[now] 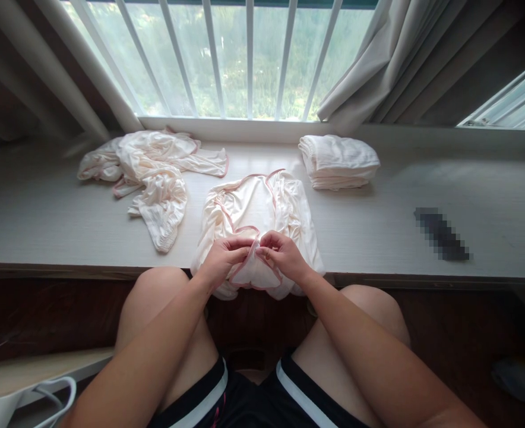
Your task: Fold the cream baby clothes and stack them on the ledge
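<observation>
And here you are, knees apart at the table (53,223), with the cream garment (253,205) right in front of you, spread on the near side, its lower end hanging over the front edge. Your left hand (222,255) has finger and thumb closed on the pink-trimmed edge; your right hand (285,254) meets it there, almost touching, fingertips drawn together in a pinch on the same edge. Whatever tiny detail sits between those tips, you can't make it out. Now look around: crowding in on the left is a crumpled garment (160,157), also cream with pink trim, one pale end trailing towards you and another reaching just beside the far left corner of your piece. Beyond it to the right, a folded white stack (340,163) sits neatly near the window (249,59). Farther right, well apart from your hands, lies a dark object (443,233), pixelated past naming. Grey curtains frame the bars, the right curtain (369,71) bunching down to the sill, and low on your left there's a pale chair (35,374).
</observation>
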Action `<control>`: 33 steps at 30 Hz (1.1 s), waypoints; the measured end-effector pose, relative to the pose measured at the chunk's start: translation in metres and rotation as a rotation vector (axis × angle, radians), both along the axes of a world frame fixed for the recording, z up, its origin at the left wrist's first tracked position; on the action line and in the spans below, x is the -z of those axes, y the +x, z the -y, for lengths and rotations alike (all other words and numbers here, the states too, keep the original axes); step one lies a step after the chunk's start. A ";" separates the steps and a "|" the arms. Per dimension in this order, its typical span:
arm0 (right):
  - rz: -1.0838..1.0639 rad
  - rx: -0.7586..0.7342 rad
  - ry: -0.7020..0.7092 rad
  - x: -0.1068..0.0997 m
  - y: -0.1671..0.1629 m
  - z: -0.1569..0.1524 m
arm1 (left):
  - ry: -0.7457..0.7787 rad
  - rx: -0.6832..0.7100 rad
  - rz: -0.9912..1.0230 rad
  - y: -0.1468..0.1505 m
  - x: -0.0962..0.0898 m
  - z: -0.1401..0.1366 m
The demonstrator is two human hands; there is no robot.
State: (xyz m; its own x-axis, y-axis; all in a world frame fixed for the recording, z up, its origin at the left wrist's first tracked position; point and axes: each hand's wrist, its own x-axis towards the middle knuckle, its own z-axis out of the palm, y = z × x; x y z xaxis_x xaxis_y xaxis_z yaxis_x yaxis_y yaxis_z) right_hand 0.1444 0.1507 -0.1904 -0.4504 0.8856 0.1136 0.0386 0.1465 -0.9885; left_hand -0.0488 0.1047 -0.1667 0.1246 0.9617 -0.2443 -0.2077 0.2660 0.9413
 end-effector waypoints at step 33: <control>-0.158 -0.132 -0.506 0.007 0.005 -0.007 | 0.400 -0.117 -0.466 0.014 0.003 0.004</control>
